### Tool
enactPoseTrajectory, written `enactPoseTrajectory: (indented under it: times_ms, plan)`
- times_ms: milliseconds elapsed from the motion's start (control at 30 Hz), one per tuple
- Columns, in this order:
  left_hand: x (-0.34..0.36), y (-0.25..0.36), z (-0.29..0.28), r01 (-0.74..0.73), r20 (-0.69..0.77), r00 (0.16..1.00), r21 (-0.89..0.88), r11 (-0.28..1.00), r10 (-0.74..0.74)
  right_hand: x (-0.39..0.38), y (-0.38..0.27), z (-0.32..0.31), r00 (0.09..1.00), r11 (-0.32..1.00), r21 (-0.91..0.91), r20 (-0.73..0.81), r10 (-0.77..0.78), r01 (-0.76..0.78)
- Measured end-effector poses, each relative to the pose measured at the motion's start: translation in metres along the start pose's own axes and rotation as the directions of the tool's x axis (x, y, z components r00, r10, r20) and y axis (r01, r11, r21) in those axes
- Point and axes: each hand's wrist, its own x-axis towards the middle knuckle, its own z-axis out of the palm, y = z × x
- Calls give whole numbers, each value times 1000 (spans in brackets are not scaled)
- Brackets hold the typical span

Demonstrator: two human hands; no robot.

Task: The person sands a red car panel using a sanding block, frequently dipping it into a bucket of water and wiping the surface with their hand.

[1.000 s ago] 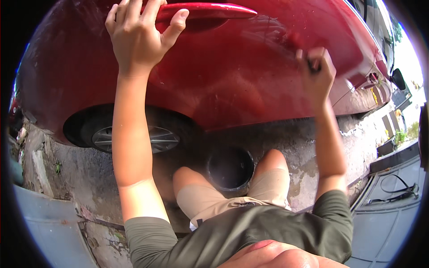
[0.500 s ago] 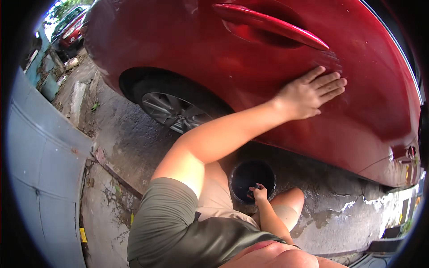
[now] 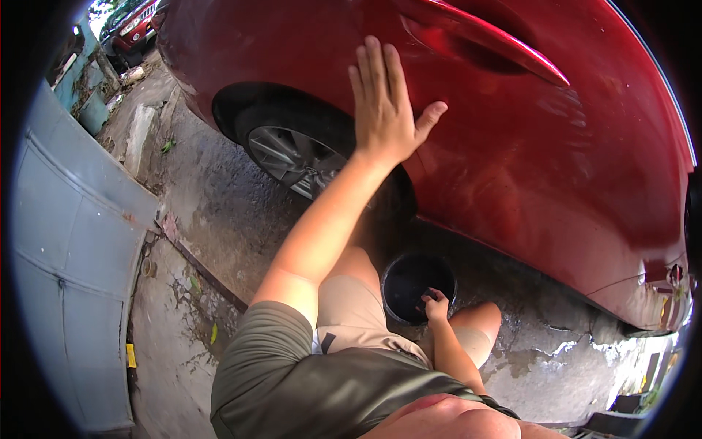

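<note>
A red car (image 3: 526, 190) fills the upper right. My left hand (image 3: 384, 121) lies flat against its body panel, just above the wheel arch, fingers together and thumb stretched out to the right. To the right of that hand, the long red door handle (image 3: 512, 50) stands out from the door. Down near my knees, my right hand (image 3: 436, 304) is over the edge of a black bucket (image 3: 402, 282), its fingers curled. Something small and dark shows at those fingertips, too unclear to name. The bucket's inside is dark.
The car's wheel (image 3: 300, 161) is beyond my left forearm. A grey metal gate (image 3: 73, 249) stands at the left. The concrete floor (image 3: 212, 197) is partly wet. Another red vehicle (image 3: 135, 29) is parked at the far upper left.
My left hand has moved left across the car, from below the door handle to above the wheel arch. My right hand stays at the bucket. The view has shifted slightly.
</note>
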Motion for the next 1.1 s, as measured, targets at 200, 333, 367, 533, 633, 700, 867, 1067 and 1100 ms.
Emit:
enactPoseTrajectory:
  times_ms: [200,333,367,533,633,700,867,1067,1100]
  plan:
    - [-68,20,6,-95,203,973,-97,991,113,-12,-13,11,976,988,-42,163,-143,151]
    - [-132,26,-2,-138,410,886,-212,968,216,-31,-45,21,957,977,-43,219,-193,207]
    - [-147,27,-11,-109,458,861,-256,960,220,-35,-57,25,957,978,-42,218,-190,204]
    - [-222,26,-46,294,520,852,-380,877,-60,-38,-100,43,934,958,120,219,-282,261]
    - [-284,47,-59,777,782,524,-277,565,-338,-54,-125,49,931,952,174,227,-287,252]
    - [-336,51,-60,804,848,421,-185,566,-322,-58,-128,54,925,956,182,262,-274,231]
    - [-348,65,-41,985,977,-32,-5,-174,-210,-43,-112,30,949,980,114,255,-188,163]
    - [-377,84,-23,903,978,-179,120,-413,-106,-26,-76,-7,987,989,82,90,-133,126]
    - [-383,88,-18,899,980,-171,115,-423,-97,-22,-74,-12,987,988,70,81,-140,135]
